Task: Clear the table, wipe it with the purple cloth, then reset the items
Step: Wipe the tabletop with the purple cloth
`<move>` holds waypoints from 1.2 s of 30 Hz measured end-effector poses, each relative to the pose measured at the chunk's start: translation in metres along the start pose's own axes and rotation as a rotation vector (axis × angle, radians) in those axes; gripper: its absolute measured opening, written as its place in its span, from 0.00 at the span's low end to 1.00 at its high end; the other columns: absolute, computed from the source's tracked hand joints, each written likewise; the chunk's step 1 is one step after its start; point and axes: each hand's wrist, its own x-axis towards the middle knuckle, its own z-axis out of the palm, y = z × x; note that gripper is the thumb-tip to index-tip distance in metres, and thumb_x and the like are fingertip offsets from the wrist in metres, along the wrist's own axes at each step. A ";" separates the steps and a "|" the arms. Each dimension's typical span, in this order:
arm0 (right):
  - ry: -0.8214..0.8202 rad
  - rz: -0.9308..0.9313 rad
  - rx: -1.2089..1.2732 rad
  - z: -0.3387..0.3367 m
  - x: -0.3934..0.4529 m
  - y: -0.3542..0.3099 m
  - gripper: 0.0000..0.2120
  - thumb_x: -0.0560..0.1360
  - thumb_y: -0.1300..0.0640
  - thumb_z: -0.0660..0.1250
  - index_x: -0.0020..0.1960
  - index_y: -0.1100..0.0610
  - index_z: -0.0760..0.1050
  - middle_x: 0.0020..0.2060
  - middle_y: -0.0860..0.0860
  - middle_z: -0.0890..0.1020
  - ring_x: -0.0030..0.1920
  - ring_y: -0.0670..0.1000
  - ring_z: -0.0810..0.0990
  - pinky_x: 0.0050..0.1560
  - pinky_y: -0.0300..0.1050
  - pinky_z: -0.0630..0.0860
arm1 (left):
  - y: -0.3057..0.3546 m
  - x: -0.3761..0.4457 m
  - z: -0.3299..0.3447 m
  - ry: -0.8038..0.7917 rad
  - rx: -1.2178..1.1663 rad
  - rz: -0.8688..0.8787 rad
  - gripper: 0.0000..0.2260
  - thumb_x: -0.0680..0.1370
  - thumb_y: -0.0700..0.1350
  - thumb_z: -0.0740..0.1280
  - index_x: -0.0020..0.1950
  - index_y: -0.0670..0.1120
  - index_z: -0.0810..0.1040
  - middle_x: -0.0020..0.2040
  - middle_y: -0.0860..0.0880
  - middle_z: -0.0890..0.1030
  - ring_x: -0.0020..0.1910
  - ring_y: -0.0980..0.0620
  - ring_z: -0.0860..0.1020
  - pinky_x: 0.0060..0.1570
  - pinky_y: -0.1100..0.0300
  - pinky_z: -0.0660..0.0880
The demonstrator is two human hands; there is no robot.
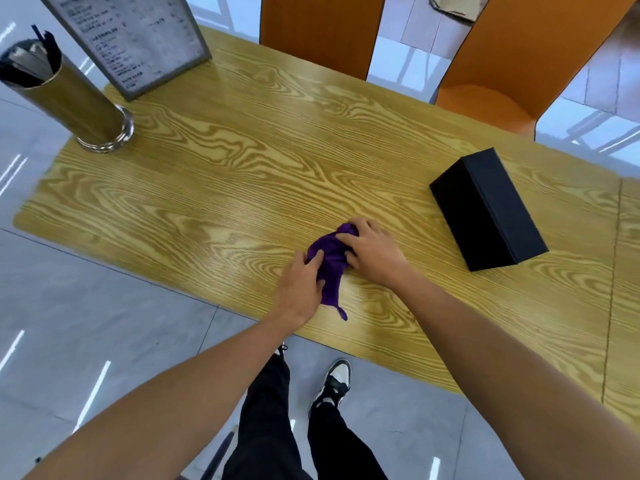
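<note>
A: Cloth position?

B: Purple cloth (331, 263) bunched on the wooden desk (214, 188), near the front edge. My left hand (300, 287) grips its near side, fingers curled into the fabric. My right hand (372, 251) clutches the far side.

A: Other items?

B: Black box (488, 209) lies to the right, apart from the cloth. Utensil holder (69, 98) and menu stand (128, 39) at the far left corner.

Purple cloth (330, 261) lies bunched (one corner trailing) near the table's (214, 174) front edge.
</note>
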 end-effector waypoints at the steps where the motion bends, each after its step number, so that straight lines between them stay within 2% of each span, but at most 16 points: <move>1: 0.001 0.009 0.014 0.000 -0.006 0.008 0.22 0.81 0.51 0.62 0.75 0.49 0.70 0.77 0.55 0.64 0.75 0.59 0.62 0.70 0.60 0.68 | 0.007 0.002 0.004 -0.013 -0.014 0.020 0.27 0.79 0.42 0.68 0.77 0.47 0.66 0.58 0.46 0.71 0.52 0.46 0.75 0.50 0.53 0.77; 7: -0.008 0.109 0.116 0.004 -0.053 0.057 0.21 0.81 0.54 0.63 0.73 0.48 0.72 0.75 0.53 0.66 0.74 0.57 0.64 0.67 0.56 0.72 | 0.053 0.005 0.030 -0.099 0.008 0.148 0.22 0.78 0.43 0.69 0.72 0.48 0.72 0.57 0.46 0.75 0.50 0.45 0.78 0.47 0.52 0.77; 13: 0.034 0.191 0.171 0.021 -0.105 0.083 0.20 0.80 0.53 0.65 0.71 0.48 0.74 0.72 0.51 0.68 0.71 0.56 0.65 0.67 0.54 0.71 | 0.087 -0.012 0.068 -0.162 0.029 0.229 0.23 0.78 0.45 0.68 0.73 0.47 0.71 0.57 0.45 0.76 0.53 0.44 0.78 0.49 0.52 0.75; 18: 0.075 0.263 0.193 0.040 -0.150 0.101 0.19 0.79 0.53 0.64 0.70 0.48 0.76 0.70 0.52 0.70 0.70 0.56 0.65 0.58 0.55 0.78 | 0.113 -0.031 0.094 -0.196 0.062 0.282 0.23 0.79 0.45 0.67 0.74 0.46 0.69 0.58 0.45 0.75 0.54 0.44 0.77 0.50 0.54 0.73; 23: 0.108 0.354 0.217 0.063 -0.195 0.118 0.20 0.80 0.52 0.63 0.71 0.48 0.74 0.71 0.50 0.69 0.71 0.54 0.64 0.56 0.53 0.78 | 0.139 -0.045 0.116 -0.237 0.055 0.327 0.22 0.79 0.43 0.68 0.73 0.47 0.71 0.58 0.45 0.76 0.54 0.44 0.78 0.51 0.55 0.73; 30: 0.186 0.482 0.284 0.091 -0.254 0.139 0.19 0.79 0.52 0.65 0.69 0.49 0.76 0.69 0.52 0.71 0.67 0.57 0.68 0.56 0.56 0.78 | 0.177 -0.062 0.147 -0.267 0.035 0.398 0.19 0.78 0.41 0.68 0.69 0.48 0.76 0.54 0.47 0.76 0.50 0.46 0.78 0.47 0.54 0.76; 36: 0.241 0.641 0.350 0.111 -0.299 0.150 0.19 0.79 0.51 0.66 0.69 0.49 0.76 0.68 0.54 0.72 0.68 0.58 0.68 0.53 0.56 0.79 | 0.205 -0.065 0.171 -0.301 0.051 0.468 0.20 0.78 0.38 0.67 0.70 0.49 0.77 0.56 0.46 0.75 0.53 0.45 0.76 0.53 0.55 0.73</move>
